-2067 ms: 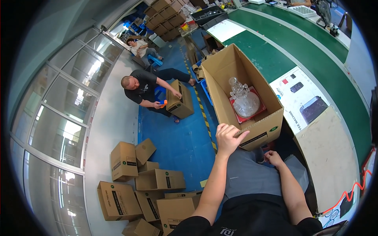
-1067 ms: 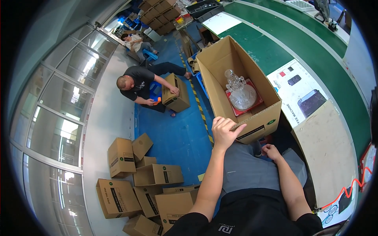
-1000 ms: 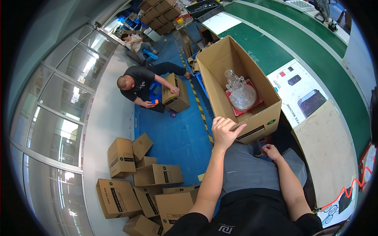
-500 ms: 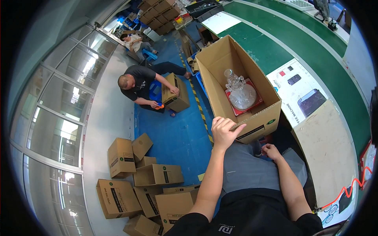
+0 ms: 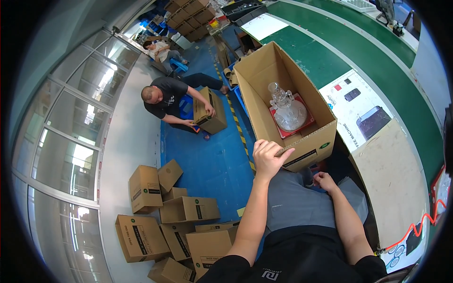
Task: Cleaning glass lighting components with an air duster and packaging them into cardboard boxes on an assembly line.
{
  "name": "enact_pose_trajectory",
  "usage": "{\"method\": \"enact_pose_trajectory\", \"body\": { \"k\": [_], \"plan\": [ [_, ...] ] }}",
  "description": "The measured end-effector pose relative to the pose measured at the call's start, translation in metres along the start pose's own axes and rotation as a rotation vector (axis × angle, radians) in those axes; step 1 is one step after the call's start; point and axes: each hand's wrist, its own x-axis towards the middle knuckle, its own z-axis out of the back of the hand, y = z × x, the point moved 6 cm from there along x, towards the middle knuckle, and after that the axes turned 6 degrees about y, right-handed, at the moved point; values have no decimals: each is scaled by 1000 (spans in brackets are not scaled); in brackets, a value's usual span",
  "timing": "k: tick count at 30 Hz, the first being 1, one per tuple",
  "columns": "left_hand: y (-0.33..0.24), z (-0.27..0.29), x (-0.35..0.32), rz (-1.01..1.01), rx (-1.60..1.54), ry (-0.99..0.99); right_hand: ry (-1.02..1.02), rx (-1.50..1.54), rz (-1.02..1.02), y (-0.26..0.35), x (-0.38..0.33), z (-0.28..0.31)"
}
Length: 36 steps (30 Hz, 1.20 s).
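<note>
A: What are the wearer's hands doing?

B: The left hand (image 5: 268, 159), right of the frame's centre, grips the near left corner of an open carton (image 5: 315, 145). Its fingers bend over the rim, and the thumb points right along the near edge. The right hand (image 5: 323, 182) is just below the carton, by the grey trousers (image 5: 299, 203), its fingers curled narrow. I cannot tell whether it holds anything.

A: Where is the carton, and what is inside?

B: It fills the upper middle right, its open top facing the camera. A clear, ridged object (image 5: 289, 113) stands on a flat red box (image 5: 307, 123) inside. Bare cardboard shows beyond that box, toward the far wall; the near side has less room.

A: What borders it?

B: On the right, a green surface (image 5: 302, 52) and a white printed sheet (image 5: 359, 113) run close along its long edge. A pale board (image 5: 396, 188) lies lower right, beside the right forearm. On the left, black-and-yellow tape (image 5: 241, 137) edges a stretch of blue floor (image 5: 207, 153). Brown boxes (image 5: 191, 210) are heaped lower left; above them, a person in black (image 5: 167, 96) has both hands at another carton (image 5: 214, 113).
</note>
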Motion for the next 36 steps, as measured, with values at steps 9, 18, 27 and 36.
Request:
{"method": "enact_pose_trajectory", "body": {
  "k": [9, 18, 27, 36],
  "plan": [
    [0, 0, 0, 9, -1, 4, 10, -4, 7, 0, 0, -1],
    [0, 0, 0, 11, 2, 9, -4, -12, 9, 0, 1, 0],
    [1, -1, -1, 10, 3, -1, 2, 1, 11, 0, 1, -1],
    [2, -1, -1, -1, 0, -4, -3, -6, 6, 4, -1, -1]
  ]
}}
